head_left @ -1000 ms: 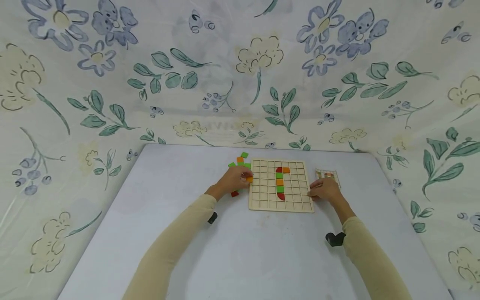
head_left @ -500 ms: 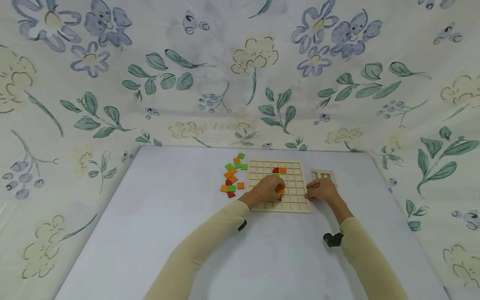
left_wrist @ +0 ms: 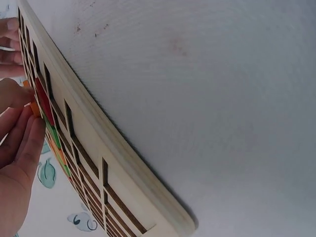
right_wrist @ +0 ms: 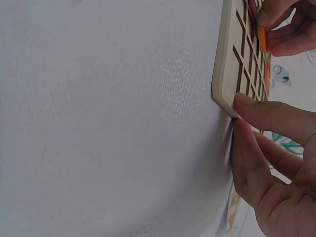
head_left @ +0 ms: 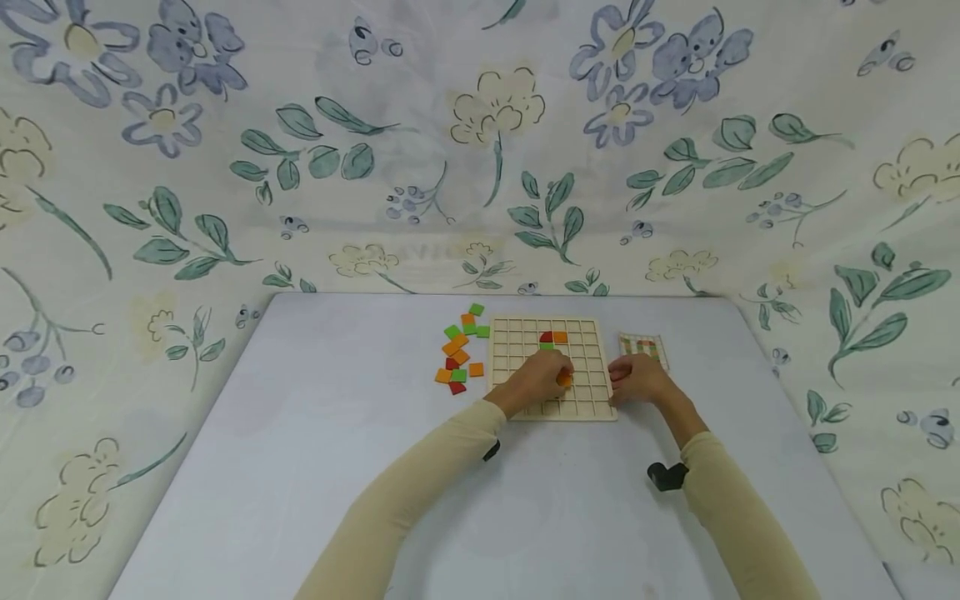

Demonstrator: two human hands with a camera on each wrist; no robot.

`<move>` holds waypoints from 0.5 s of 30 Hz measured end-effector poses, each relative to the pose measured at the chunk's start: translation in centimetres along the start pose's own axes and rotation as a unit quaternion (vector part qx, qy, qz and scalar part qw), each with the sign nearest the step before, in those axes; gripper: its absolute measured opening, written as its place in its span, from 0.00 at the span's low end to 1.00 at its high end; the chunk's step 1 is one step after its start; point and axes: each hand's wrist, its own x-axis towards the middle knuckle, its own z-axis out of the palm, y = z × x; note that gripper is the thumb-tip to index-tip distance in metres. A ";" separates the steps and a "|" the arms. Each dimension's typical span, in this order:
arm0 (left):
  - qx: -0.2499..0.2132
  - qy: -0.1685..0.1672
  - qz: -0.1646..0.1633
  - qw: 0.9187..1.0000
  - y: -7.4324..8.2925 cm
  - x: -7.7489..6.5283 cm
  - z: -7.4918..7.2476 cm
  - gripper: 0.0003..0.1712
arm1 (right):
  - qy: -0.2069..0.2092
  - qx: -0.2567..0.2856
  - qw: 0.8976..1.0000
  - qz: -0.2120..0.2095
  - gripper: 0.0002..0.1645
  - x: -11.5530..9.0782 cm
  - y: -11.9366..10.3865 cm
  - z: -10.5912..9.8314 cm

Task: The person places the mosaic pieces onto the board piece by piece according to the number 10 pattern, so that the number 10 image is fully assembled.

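My left hand (head_left: 534, 380) is over the middle of a pale wooden grid board (head_left: 517, 329). Between its thumb and fingers it pinches an orange tile (right_wrist: 261, 38), held on edge close to the cells. A red quarter-round tile (head_left: 547, 337), an orange square tile (head_left: 561, 337) and a green tile (head_left: 547, 346) lie in the cells; the left hand hides the ones below them in the head view. At the board's right edge, my right hand (right_wrist: 276, 163) grips the rim, thumb on top and fingers against the side.
Left of the board lie several loose tiles (head_left: 459, 357) in orange, green and red. A small card with a coloured grid pattern (head_left: 643, 342) lies behind my right hand, partly covered. White table (head_left: 337, 367) surrounds everything, with a flowered cloth (head_left: 420, 192) behind.
My left hand has carried an orange tile rightward from beside the board's left edge to over its middle. My right hand stays at the right edge. The head view has shifted slightly.
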 end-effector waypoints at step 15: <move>0.041 0.002 0.008 0.999 1.2 -0.6 0.7 0.13 | -0.001 -0.002 1.000 0.020 0.36 0.4 0.3 0.1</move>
